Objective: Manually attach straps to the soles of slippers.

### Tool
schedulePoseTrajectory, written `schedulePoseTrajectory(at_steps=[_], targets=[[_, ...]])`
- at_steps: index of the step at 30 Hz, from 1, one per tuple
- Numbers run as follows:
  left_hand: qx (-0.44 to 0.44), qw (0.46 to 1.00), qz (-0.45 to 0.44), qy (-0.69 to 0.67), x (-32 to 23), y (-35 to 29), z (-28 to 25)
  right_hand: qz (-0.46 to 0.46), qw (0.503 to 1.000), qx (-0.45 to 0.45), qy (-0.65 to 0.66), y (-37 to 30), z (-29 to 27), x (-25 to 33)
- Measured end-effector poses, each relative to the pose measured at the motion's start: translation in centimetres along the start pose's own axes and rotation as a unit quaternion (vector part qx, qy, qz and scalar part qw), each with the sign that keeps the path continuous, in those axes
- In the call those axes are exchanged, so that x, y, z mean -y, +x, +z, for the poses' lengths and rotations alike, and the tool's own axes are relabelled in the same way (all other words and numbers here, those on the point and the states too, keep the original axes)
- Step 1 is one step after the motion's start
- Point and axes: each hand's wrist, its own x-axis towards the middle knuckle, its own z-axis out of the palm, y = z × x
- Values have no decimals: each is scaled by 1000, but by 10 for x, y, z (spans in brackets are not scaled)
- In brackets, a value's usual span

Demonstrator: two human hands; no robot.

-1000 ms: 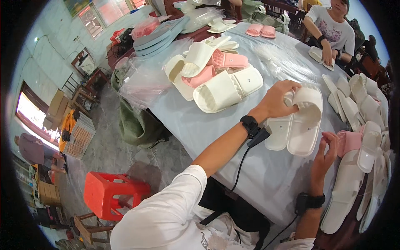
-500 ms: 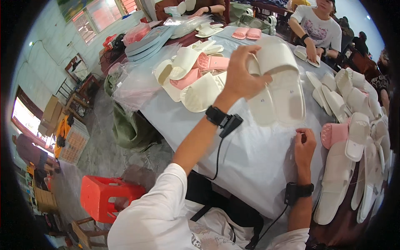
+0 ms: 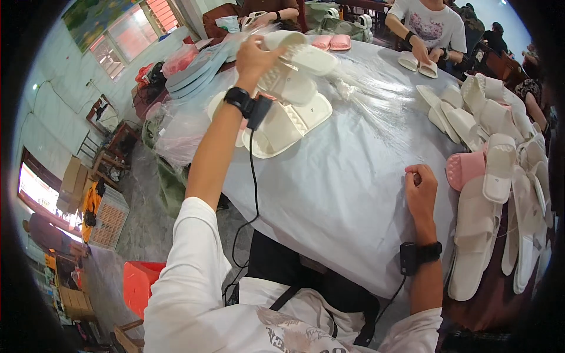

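My left hand [image 3: 257, 63] is closed round a pair of white slippers [image 3: 312, 59], held by their straps above the far left of the table. Beneath and beside them lies a pile of white slippers [image 3: 276, 130], partly hidden by my hand and forearm; a little pink shows among them. My right hand [image 3: 421, 197] rests on the table's near right with its fingers curled, and no object shows in it. Closest to that hand is a pink slipper [image 3: 465, 169] at the edge of a large heap of white slippers [image 3: 471, 241].
Clear plastic film [image 3: 368, 94] spreads over the white-covered table [image 3: 329, 206]. Grey-blue flat pieces [image 3: 197, 73] are stacked at the far left. Pink slippers [image 3: 331, 42] sit at the far edge. Across the table a person [image 3: 435, 35] handles white slippers. A red stool [image 3: 140, 285] stands at left.
My left hand has carried the white slippers left and away, from mid-table to over the pile. Plastic film now shows across the far middle. My right hand stays almost in place.
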Motion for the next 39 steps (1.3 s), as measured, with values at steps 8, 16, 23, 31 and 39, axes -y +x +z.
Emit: schedulePoseTrajectory(at_steps=[8,16,23,31,39], targets=[[-32,970,-180,161,34,2,-14,-1,1000,2,-20,0,-1,-4],[-81,973,78,200,56,-18,-12,-4,1000,13,-6,1,4,-1],[115,958,246,95,25,-56,-11,-2,1000,18,-15,0,-4,-1],[407,873,264,44,-1,-93,1,4,999,33,-25,1,-2,-3],[138,908,355,176,-31,-110,15,-2,999,32,-6,0,2,-1]])
